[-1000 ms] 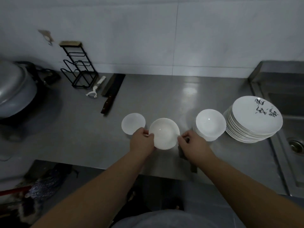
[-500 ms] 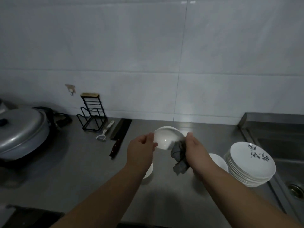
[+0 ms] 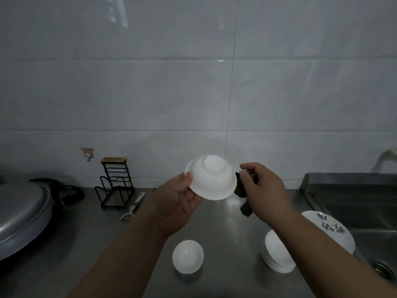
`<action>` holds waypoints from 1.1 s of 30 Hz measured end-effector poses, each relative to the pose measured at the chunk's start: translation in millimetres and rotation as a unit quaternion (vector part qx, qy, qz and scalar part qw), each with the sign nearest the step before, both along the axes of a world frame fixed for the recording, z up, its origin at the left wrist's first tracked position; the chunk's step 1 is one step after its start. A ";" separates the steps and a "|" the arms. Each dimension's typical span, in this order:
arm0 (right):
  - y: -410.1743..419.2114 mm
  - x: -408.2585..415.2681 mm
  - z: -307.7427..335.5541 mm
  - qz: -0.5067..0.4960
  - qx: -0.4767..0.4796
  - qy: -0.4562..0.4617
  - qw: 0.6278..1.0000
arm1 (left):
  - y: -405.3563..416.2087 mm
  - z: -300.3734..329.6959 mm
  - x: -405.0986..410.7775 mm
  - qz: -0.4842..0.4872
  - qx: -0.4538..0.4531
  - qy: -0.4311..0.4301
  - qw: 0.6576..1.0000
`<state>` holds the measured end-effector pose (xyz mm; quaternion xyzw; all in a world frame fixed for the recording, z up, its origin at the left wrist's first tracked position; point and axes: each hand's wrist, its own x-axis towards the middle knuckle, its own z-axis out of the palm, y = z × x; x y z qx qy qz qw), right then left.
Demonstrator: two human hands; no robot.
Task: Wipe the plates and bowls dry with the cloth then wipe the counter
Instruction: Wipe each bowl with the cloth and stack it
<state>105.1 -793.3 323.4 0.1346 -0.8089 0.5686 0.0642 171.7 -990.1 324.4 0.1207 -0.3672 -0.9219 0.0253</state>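
Bowl [image 3: 211, 178], white, is held up above the counter [image 3: 120, 250] with its foot ring turned toward the camera and its rim tilted away. The left hand [image 3: 176, 203] grips it at the rim on the left side, thumb on the outer wall and fingers curled underneath. The right hand [image 3: 263, 190] is just beside the bowl's right edge, its fingers curled round a dark cloth [image 3: 242, 190]; the cloth touches the bowl's rim there, and a tail of it hangs below the hand.

Down on the steel counter, a second small bowl [image 3: 188, 256] stands upright below the left forearm. To its right a bowl stack [image 3: 276, 257] sits partly hidden by the right forearm, and just beyond that a plate stack [image 3: 330, 231] shows a dark brush-stroke pattern on its top plate. The sink [image 3: 361, 211] lies at the far right, with a drain near the lower corner.

At the left edge a big metal pot lid [image 3: 21, 214] covers a cooker. Near the tiled wall [image 3: 150, 93] stands a black wire rack [image 3: 115, 183], and a white-handled peeler [image 3: 133, 207] lies on the counter just beside it. A small hook [image 3: 87, 153] is stuck to the wall above the rack.
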 end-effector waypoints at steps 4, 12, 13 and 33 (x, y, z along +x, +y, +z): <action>-5.3 6.1 8.2 -0.074 -0.062 0.056 0.994 | -2.3 1.9 1.3 0.010 -0.030 0.011 0.999; -29.2 52.4 -22.0 0.109 0.082 0.215 0.967 | 2.3 -0.1 0.6 0.049 0.016 0.071 0.996; -29.4 53.9 -23.1 0.111 0.095 0.222 0.964 | 1.3 -1.6 0.5 0.048 0.019 0.073 0.996; -19.2 20.9 11.2 0.131 0.071 0.263 0.953 | 9.9 -2.2 1.2 -0.048 -0.130 0.083 0.987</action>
